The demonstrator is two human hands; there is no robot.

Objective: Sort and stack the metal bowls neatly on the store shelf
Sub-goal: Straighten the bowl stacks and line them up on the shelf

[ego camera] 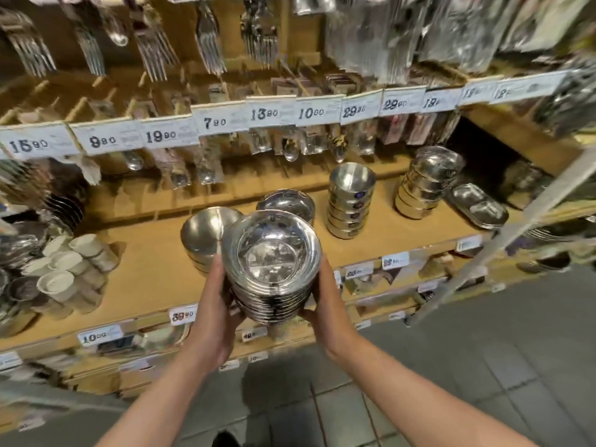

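Item: stack of bowls (272, 269) — you are holding it in front of the shelf (154, 272), off the board, between both hands. Your left hand (214, 304) is cupping the stack's left side, fingers curled under its base; your right hand (325, 298) is mirroring it on the right, so the nested pile is staying square and not fanning out.

Item: shorter bowl pile (206, 235) — sitting on the shelf just behind your stack, likely the matching size.

Item: two taller bowl stacks (350, 204), (425, 185) — standing further right, well apart from each other, already tidy.

Item: oval trays (480, 208) — lying at the far right.

Item: white cups (64, 269) — lying tumbled at the left end.
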